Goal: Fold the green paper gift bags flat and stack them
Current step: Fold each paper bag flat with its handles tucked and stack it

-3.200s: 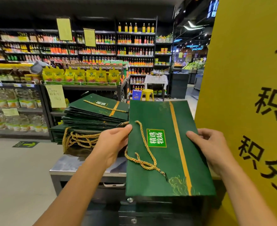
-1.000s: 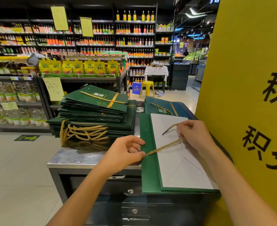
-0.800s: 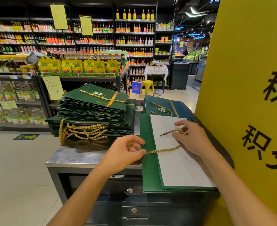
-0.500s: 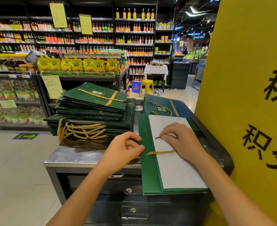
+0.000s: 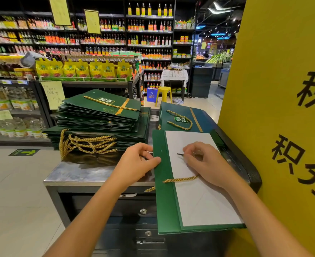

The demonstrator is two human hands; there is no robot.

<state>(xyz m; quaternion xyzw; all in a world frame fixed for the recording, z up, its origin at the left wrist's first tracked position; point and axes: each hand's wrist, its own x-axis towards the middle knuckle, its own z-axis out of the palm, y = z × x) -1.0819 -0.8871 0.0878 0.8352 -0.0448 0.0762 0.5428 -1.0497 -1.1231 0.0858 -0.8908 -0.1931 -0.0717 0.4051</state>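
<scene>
**boxfold22:** so where's the elbow room here? That huge yellow sign panel (image 5: 282, 89) walls off the whole right side, tight against the counter. The only open floor (image 5: 13, 182) is on the left.

**papercut_pete:** yep. The steel counter (image 5: 78, 173) has a bare strip along its front edge, left of the hands. Behind that strip sits the tall stack of flat green bags (image 5: 101, 119), with gold handles (image 5: 90, 143) hanging over its near side.

**boxfold22:** and the bag being worked on?

**papercut_pete:** The green gift bag (image 5: 164, 201) lies flat at the counter's right end, white panel (image 5: 199, 204) up, with its near end poking out past the front edge. Another flat bag (image 5: 180, 115) lies just beyond it. Left hand (image 5: 136, 162) pinches the bag's left edge, thumb on top, fingers curled. Right hand (image 5: 206, 164) rests on the white, fingertips closed on the gold cord (image 5: 179, 179) by its dark tip (image 5: 180, 154).
</scene>
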